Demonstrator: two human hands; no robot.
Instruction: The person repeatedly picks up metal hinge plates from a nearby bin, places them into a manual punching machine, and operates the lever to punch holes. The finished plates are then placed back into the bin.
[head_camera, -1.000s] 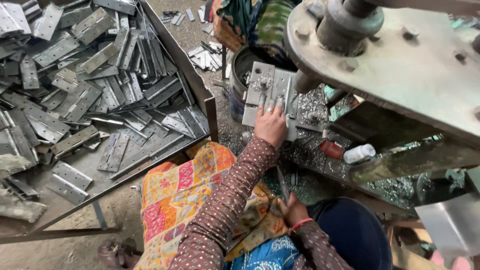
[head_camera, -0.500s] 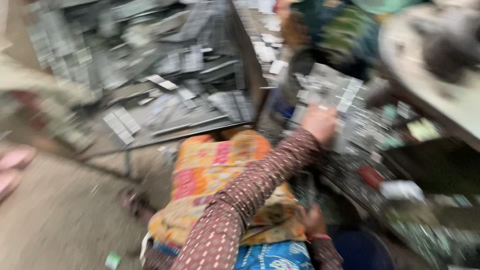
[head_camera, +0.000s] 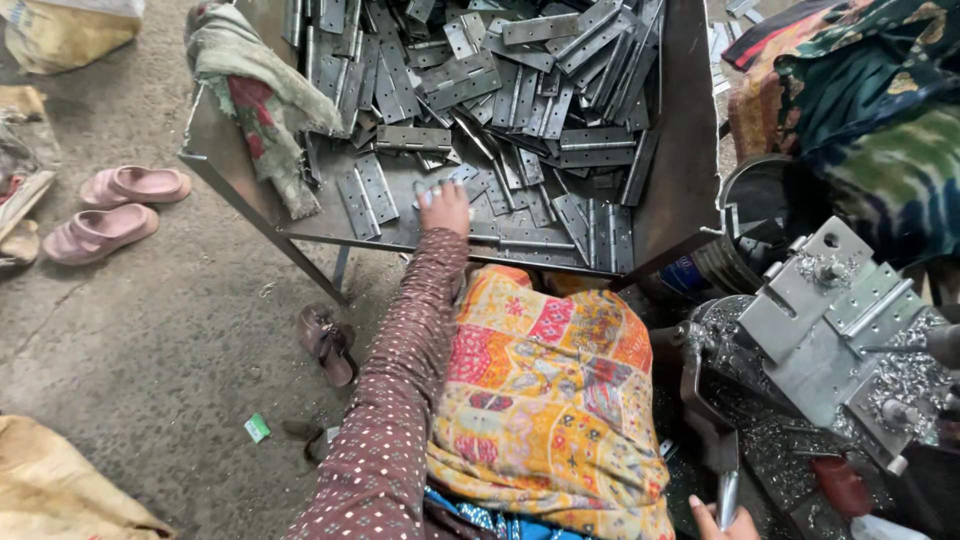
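Observation:
My left hand (head_camera: 445, 207) reaches forward into a metal tray (head_camera: 250, 190) heaped with several grey steel hinges (head_camera: 520, 90). Its fingers lie spread on the flat hinges at the tray's near edge, lifting none. My right hand (head_camera: 722, 522) shows only at the bottom edge, closed around the grey metal lever handle (head_camera: 728, 492) of a press. On the press to the right sits a steel jig plate (head_camera: 825, 320) with hinge leaves on it, strewn with metal shavings. A patterned orange cloth (head_camera: 550, 400) covers my lap.
A rag (head_camera: 255, 90) hangs over the tray's left corner. Pink sandals (head_camera: 115, 205) and a brown sandal (head_camera: 327, 342) lie on the concrete floor. Sacks (head_camera: 60, 490) sit at the left edges. A dark bucket (head_camera: 755, 205) and another person's colourful clothing (head_camera: 860, 120) are at the right.
My left hand has left the jig plate on the press and swung left into the hinge tray. The view has turned left with it.

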